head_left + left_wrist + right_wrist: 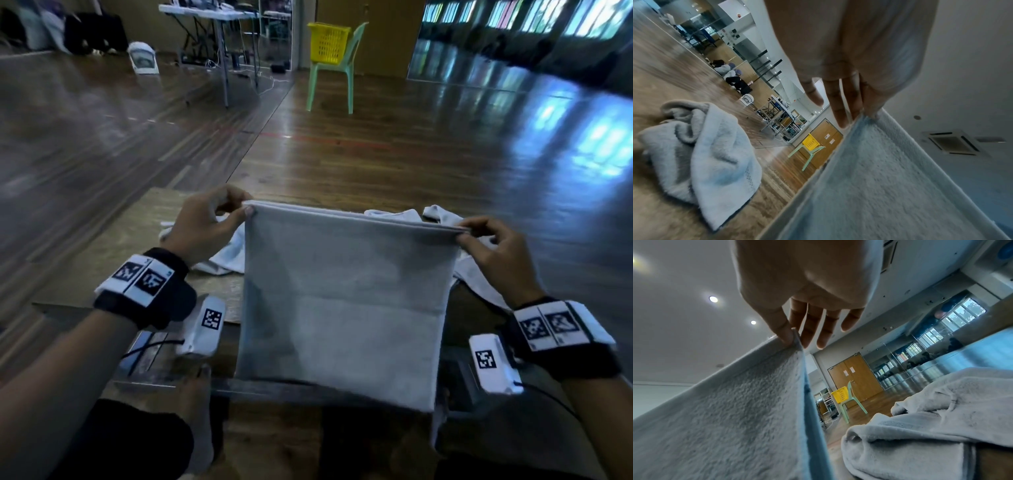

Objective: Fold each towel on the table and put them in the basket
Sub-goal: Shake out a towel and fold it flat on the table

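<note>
While the towel [342, 301] is hanging doubled over the table [113, 246], my left hand [205, 229] is pinching its ten o'clock corner. My right hand [496, 253] is pinching the two o'clock corner, its other fingers loose.

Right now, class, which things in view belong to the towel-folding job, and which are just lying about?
Belong to the job:
held towel, pinched by left hand and right hand
crumpled towels
yellow basket
table

Lying about:
green chair
far folding table
</note>
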Demonstrator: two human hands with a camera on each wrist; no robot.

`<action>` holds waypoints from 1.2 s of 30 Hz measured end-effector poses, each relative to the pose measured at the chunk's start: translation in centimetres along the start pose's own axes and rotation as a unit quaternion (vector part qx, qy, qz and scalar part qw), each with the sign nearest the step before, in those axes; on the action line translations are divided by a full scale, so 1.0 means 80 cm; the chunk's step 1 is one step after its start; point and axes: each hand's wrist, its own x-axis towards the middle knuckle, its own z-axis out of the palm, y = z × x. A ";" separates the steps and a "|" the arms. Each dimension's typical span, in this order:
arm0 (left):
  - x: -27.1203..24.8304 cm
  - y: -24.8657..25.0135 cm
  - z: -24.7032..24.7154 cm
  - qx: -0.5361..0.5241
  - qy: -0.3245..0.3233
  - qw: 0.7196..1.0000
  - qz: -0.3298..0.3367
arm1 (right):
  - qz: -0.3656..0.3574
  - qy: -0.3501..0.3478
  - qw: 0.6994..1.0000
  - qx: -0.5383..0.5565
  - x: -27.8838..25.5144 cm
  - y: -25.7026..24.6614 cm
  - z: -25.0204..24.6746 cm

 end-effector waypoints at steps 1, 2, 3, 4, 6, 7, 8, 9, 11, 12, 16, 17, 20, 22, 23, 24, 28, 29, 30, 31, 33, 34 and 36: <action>0.005 -0.003 0.003 0.016 0.011 1.000 0.009 | 0.004 0.005 1.000 -0.006 0.008 0.002 0.005; 0.010 -0.009 0.008 0.027 0.020 0.999 0.016 | 0.010 0.008 1.000 -0.013 0.016 0.008 0.012; 0.014 -0.016 0.013 0.034 0.030 0.999 0.021 | 0.011 0.012 1.000 -0.020 0.023 0.013 0.018; 0.016 -0.024 0.019 0.041 0.040 0.998 0.023 | 0.008 0.015 1.000 -0.023 0.027 0.017 0.025; 0.010 -0.038 0.029 0.053 0.050 0.997 0.023 | 0.005 0.017 0.999 -0.028 0.025 0.024 0.037; 0.004 -0.045 0.033 0.060 0.045 0.997 0.027 | 0.005 0.008 0.999 -0.036 0.020 0.029 0.042; -0.005 -0.052 0.036 0.072 0.030 0.996 0.033 | 0.001 -0.007 0.999 -0.053 0.013 0.035 0.047; -0.015 -0.061 0.039 0.091 0.004 0.995 0.040 | -0.006 -0.029 0.997 -0.076 0.004 0.044 0.051; -0.035 -0.080 0.042 0.144 -0.088 0.985 0.042 | -0.018 -0.084 0.989 -0.119 -0.019 0.058 0.056; -0.045 -0.086 0.043 0.171 -0.150 0.974 0.024 | -0.021 -0.119 0.984 -0.130 -0.031 0.066 0.056; -0.077 -0.090 0.054 0.252 -0.317 0.914 -0.035 | -0.014 -0.278 0.949 -0.149 -0.083 0.093 0.059; -0.083 -0.092 0.057 0.268 -0.322 0.908 -0.031 | -0.014 -0.306 0.938 -0.164 -0.091 0.099 0.060; -0.095 -0.094 0.063 0.306 -0.318 0.897 -0.025 | -0.027 -0.323 0.924 -0.205 -0.098 0.107 0.061; -0.095 -0.097 0.064 0.322 -0.308 0.895 -0.021 | -0.041 -0.316 0.918 -0.236 -0.095 0.103 0.061; -0.094 -0.096 0.065 0.327 -0.301 0.896 -0.019 | -0.048 -0.314 0.915 -0.249 -0.091 0.101 0.063; -0.092 -0.097 0.067 0.328 -0.294 0.898 -0.018 | -0.053 -0.312 0.912 -0.259 -0.087 0.100 0.066; -0.074 -0.100 0.078 0.334 -0.257 0.907 -0.021 | -0.034 -0.292 0.912 -0.286 -0.063 0.099 0.081; -0.068 -0.102 0.082 0.335 -0.245 0.909 -0.024 | -0.027 -0.288 0.912 -0.291 -0.057 0.101 0.084; -0.062 -0.104 0.086 0.336 -0.236 0.911 -0.027 | -0.023 -0.283 0.913 -0.294 -0.051 0.102 0.088; -0.057 -0.107 0.090 0.340 -0.231 0.911 -0.028 | -0.019 -0.281 0.912 -0.298 -0.046 0.103 0.090; -0.049 -0.110 0.097 0.349 -0.224 0.910 -0.029 | -0.016 -0.277 0.908 -0.315 -0.039 0.102 0.094; -0.046 -0.110 0.098 0.349 -0.219 0.911 -0.028 | -0.016 -0.270 0.906 -0.326 -0.036 0.100 0.094; -0.042 -0.107 0.095 0.329 -0.190 0.925 -0.017 | -0.022 -0.229 0.914 -0.333 -0.035 0.096 0.089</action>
